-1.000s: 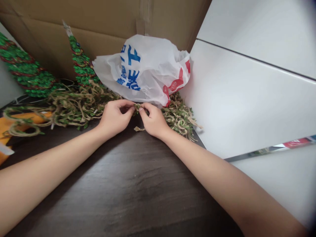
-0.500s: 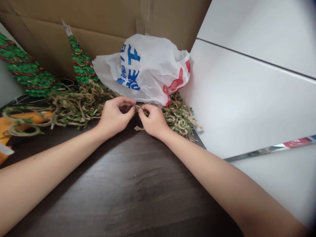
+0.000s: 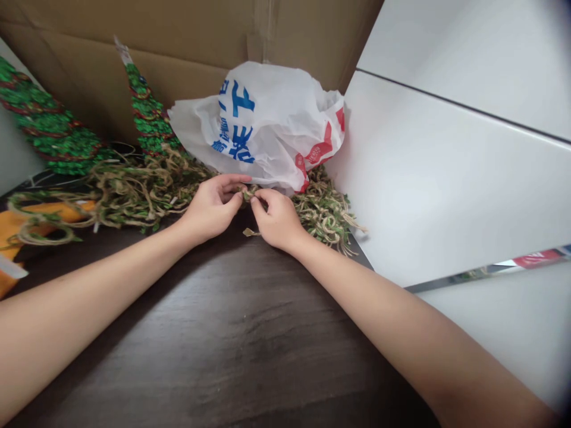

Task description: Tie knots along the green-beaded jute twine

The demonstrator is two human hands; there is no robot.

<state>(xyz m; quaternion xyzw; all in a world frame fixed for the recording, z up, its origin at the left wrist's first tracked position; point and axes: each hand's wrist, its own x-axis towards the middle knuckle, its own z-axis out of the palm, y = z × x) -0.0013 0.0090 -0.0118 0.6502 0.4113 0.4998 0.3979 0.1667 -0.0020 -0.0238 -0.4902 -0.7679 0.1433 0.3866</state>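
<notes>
My left hand [image 3: 215, 205] and my right hand [image 3: 277, 217] meet at the far side of the dark wooden table [image 3: 232, 333]. Between their fingertips is a short stretch of twine [image 3: 248, 193], tan with green bits. The left thumb and fingers pinch one side of it, the right thumb and forefinger the other. A small flat tan end [image 3: 250, 232] sticks out beneath the right hand. Behind the left hand spreads a tangled heap of jute twine with green leaves [image 3: 138, 187]; a second leafy twine heap [image 3: 328, 208] lies right of the right hand.
A crumpled white plastic bag [image 3: 276, 119] with blue and red print rests on the twine. Two green tinsel Christmas trees [image 3: 149, 113] stand at the back left. Behind them rises a cardboard box [image 3: 191, 35]. An orange item [image 3: 49, 217] lies far left; a white tiled wall [image 3: 437, 178] bounds the right.
The left fingers have shifted slightly on the twine, the forefinger reaching a little further right. More of the twine shows between the hands. The right hand stays almost in place.
</notes>
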